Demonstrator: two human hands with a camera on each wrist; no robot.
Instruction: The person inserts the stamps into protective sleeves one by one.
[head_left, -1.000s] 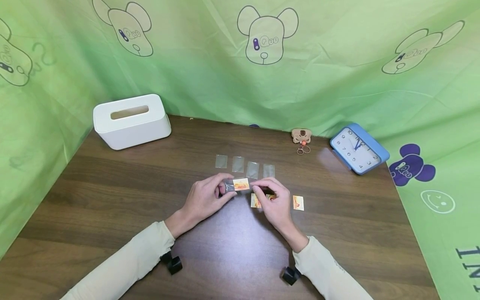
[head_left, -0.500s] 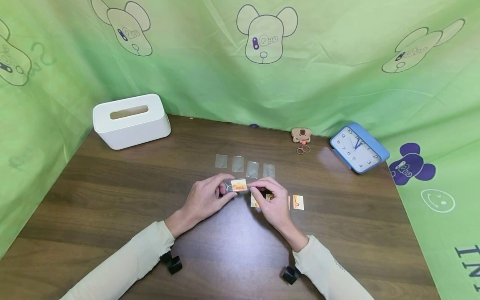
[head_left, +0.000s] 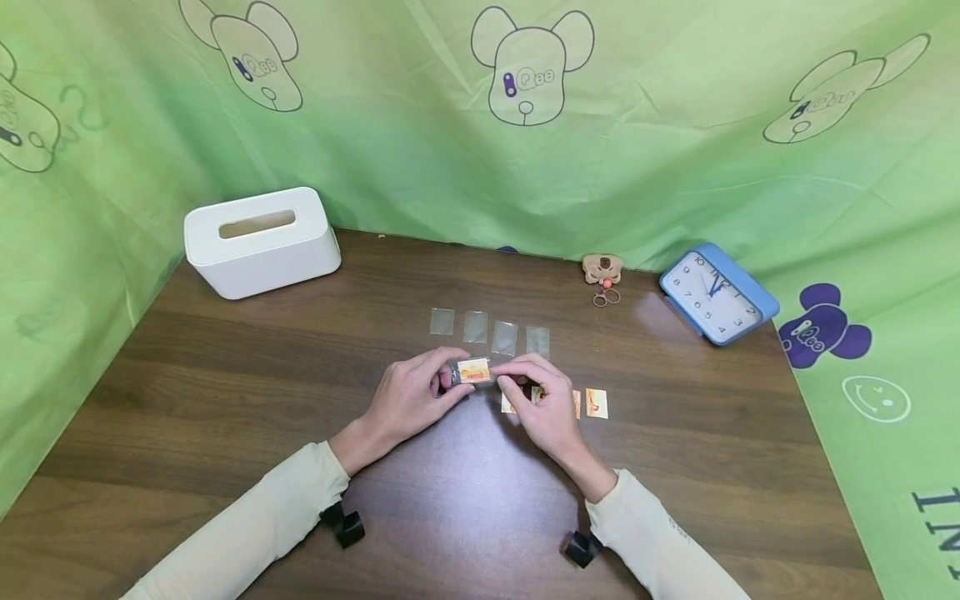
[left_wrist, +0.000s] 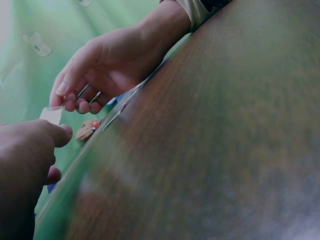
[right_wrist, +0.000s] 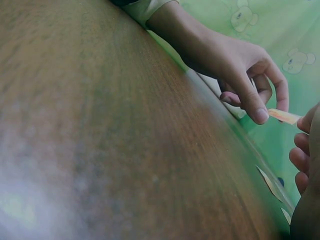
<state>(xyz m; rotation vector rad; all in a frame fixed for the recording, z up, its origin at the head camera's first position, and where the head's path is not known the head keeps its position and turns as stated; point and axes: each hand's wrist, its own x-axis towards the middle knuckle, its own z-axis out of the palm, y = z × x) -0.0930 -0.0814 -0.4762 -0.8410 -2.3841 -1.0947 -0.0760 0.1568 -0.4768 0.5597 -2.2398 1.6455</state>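
Note:
In the head view my left hand grips a small clear plastic sleeve between thumb and fingers. A small printed orange-and-cream card lies mostly within the sleeve. My right hand pinches at the card's right end with thumb and index finger; the exact contact is too small to make out. The right wrist view shows the card spanning between both hands' fingertips. In the left wrist view its pale back is visible. Several more printed cards lie on the table, partly hidden by my right hand.
Several clear sleeves lie in a row on the wooden table beyond my hands. A white tissue box stands back left. A brown bear-shaped keychain and a blue clock are back right. Green curtain borders the table.
The printed card has slid left, deeper into the sleeve. My right hand's fingertips have moved slightly left with it, while my left hand has stayed in place.

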